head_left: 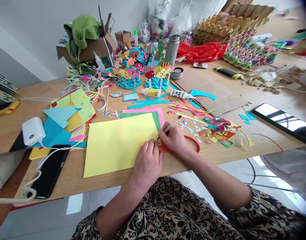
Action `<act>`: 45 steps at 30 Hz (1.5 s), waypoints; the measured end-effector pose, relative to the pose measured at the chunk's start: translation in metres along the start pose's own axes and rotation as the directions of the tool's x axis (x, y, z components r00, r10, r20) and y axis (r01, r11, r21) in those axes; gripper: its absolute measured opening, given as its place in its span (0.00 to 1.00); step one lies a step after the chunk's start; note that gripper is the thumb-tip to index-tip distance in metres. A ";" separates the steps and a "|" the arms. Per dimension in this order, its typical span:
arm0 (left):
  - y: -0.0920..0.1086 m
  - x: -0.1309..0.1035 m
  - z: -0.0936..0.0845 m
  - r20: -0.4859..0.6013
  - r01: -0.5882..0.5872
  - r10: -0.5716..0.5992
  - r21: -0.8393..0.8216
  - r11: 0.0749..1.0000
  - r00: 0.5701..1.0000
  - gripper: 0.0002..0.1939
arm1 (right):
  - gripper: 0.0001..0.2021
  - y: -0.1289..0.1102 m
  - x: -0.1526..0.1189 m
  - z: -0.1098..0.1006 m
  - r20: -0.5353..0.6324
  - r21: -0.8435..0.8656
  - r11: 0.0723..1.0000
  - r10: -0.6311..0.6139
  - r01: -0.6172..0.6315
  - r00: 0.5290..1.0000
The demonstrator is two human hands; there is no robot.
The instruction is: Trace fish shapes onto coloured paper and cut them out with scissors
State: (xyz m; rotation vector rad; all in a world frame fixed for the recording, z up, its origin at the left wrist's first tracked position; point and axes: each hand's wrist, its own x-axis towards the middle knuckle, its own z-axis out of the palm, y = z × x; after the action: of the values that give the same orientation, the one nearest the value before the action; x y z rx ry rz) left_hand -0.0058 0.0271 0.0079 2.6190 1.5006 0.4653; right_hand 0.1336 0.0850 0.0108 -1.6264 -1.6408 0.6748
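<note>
A sheet of yellow paper (113,143) lies near the table's front edge, over green paper (156,121) and pink paper (159,115). My left hand (148,156) rests on its right side, fingers lying close together and pressed down, the tips beside the pen point. In my right hand (174,138) is a slim pen (173,123) with a clear barrel, its tip down at the sheet's right edge by my left fingertips. What the tip touches there is mostly hidden by my fingers. Orange paper (164,148) and red-orange scissor handles (194,143) show under and beside my right hand.
Glue bottles (151,92), colourful paper fish on blue bases (156,83) and a metal flask (172,50) stand behind. Paper scraps (217,130) and a phone (282,120) lie right; another phone (49,173) and a white cabled device (33,130) lie left.
</note>
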 end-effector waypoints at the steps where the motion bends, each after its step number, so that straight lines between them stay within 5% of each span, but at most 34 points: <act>1: 0.000 0.000 0.000 -0.004 -0.003 0.003 0.004 1.000 1.000 0.17 | 0.07 0.000 0.000 0.000 -0.006 -0.001 1.000 -0.002 0.002 1.000; 45: -0.001 -0.002 0.004 -0.042 -0.019 0.018 -0.007 1.000 0.999 0.17 | 0.09 -0.003 -0.002 -0.003 -0.073 -0.053 0.998 0.032 -0.035 0.997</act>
State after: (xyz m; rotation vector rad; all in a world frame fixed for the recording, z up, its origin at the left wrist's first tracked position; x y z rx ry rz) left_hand -0.0065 0.0265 0.0029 2.6357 1.4848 0.5295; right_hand 0.1339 0.0830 0.0142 -1.7007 -1.5961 0.5864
